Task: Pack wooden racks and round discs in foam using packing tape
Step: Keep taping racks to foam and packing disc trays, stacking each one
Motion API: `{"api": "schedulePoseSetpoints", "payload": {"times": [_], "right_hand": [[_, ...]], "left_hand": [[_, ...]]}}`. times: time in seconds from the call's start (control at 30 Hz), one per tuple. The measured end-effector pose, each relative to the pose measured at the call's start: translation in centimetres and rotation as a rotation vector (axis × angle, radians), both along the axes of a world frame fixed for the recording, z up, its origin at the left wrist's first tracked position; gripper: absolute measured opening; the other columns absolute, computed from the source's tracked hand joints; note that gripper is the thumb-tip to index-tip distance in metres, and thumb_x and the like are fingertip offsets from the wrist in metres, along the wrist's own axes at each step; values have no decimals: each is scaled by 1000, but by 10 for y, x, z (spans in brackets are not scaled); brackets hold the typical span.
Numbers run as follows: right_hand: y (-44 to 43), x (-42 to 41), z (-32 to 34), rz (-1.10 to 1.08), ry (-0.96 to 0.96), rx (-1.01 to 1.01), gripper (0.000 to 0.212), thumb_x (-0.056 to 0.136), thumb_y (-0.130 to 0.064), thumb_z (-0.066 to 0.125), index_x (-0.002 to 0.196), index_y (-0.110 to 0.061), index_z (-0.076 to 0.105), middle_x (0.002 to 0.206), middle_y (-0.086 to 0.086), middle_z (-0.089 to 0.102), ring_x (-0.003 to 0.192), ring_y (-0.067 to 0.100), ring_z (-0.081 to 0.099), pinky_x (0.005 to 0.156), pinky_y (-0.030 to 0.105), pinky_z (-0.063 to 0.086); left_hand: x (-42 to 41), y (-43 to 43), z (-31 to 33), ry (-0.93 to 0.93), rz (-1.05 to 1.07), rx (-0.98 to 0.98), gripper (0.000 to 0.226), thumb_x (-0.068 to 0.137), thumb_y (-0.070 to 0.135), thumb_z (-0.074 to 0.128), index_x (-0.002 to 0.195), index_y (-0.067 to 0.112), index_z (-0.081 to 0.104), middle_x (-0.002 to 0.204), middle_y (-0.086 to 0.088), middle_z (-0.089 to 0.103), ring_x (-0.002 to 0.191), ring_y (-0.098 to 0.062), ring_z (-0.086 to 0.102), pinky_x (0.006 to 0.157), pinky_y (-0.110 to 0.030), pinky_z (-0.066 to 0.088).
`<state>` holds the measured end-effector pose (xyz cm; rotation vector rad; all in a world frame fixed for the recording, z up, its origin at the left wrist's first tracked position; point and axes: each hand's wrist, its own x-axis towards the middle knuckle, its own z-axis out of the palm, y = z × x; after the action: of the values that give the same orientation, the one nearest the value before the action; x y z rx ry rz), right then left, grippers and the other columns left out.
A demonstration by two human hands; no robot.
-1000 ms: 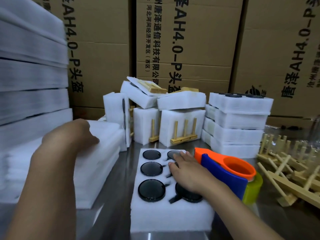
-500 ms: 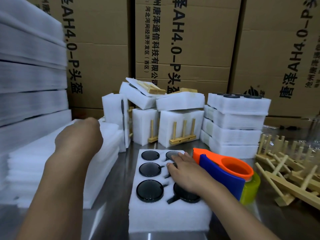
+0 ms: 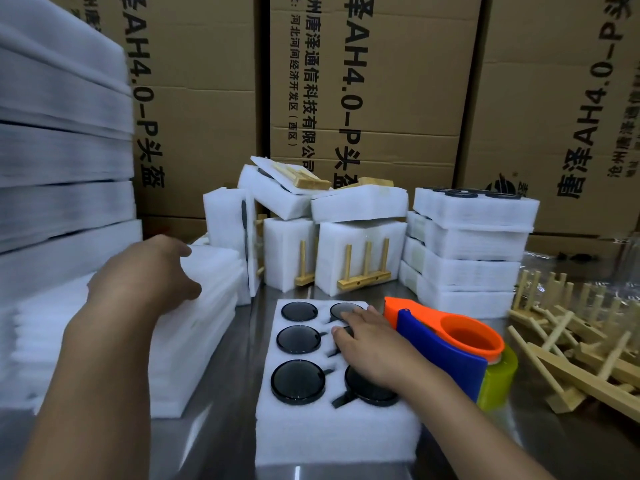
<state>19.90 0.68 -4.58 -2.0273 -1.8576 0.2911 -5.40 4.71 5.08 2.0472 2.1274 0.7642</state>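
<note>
The right hand [image 3: 370, 344] lies flat, fingers [image 3: 341, 332] straight, on the foam tray [image 3: 329, 438] on the desk [image 3: 221, 445], covering part of the right column of round discs [image 3: 298, 377] seated in its holes. The left hand [image 3: 145, 275] rests with fingers loosely spread on the stack of foam sheets [image 3: 194, 341]. A tape dispenser [image 3: 446, 344] stands just beside the tray; loose wooden racks [image 3: 581, 344] lie further right

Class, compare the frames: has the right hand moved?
No. The right hand still lies flat on the foam tray, over the same right-column discs, beside the tape dispenser.
</note>
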Motion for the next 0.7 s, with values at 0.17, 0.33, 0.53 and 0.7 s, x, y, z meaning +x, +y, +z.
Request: {"api": "schedulePoseSetpoints", "payload": {"times": [0.17,0.33,0.53,0.7], "right_hand": [[-1,-1,2,-4,2,-1,54,99,-42,27,150,-24,22,159,-7,11,146,12,-3,115,34,12],[-8,-4,6,-38,24,169,48,97,-40,39,143,-26,38,154,-3,27,143,14,16,117,34,17],[-26,-8,23,-2,917,607,37,97,-45,39,106,-23,67,100,-7,72,102,8,64,90,24,45],[-36,-2,37,153,1519,385,29,87,-40,53,80,-16,66,69,4,67,62,14,66,53,23,51]], "left_hand": [[4,-8,5,-9,-70,494,39,84,9,61,119,24,64,101,-9,69,81,-31,59,72,-40,55],[29,-41,12,-183,-406,954,33,85,15,58,116,21,67,92,-8,73,76,-28,67,71,-35,54],[85,-55,-9,-24,-642,1075,26,74,13,65,97,19,75,66,-1,72,47,-22,63,44,-27,49],[116,-65,-35,79,-965,929,24,80,29,55,94,26,75,71,6,72,59,-18,67,46,-30,51]]}}
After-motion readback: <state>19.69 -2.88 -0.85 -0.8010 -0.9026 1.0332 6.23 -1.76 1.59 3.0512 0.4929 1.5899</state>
